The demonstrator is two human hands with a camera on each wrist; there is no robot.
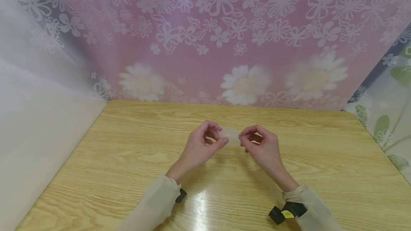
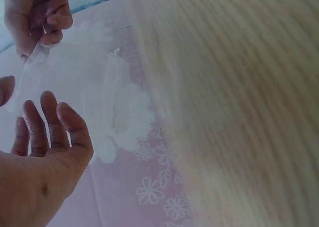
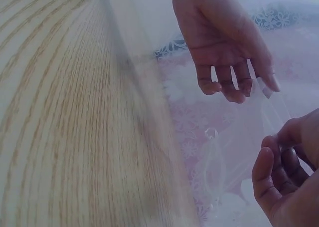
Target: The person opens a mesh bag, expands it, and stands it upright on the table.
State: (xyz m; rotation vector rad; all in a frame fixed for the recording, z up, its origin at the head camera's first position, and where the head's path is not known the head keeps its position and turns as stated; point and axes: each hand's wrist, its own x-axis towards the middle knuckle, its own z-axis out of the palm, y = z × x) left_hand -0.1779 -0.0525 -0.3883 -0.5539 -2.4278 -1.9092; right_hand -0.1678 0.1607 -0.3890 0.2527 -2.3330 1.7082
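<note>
Between my two hands, a small sheer white drawstring pouch is held above the table. My left hand pinches one side of it, the thumb lying over the edge. On the opposite side, my right hand pinches the pouch between thumb and fingertips. Seen from the left wrist, the pouch is thin and see-through, with a gathered band across it and a tiny knot on that band. In the right wrist view the pouch hangs spread between both hands. Whether anything is inside cannot be made out.
A wood-grain table lies under the hands. A pink flowered curtain hangs along its far edge, with pale cloth on the left and leaf-patterned cloth on the right. Each wrist wears a black strap.
</note>
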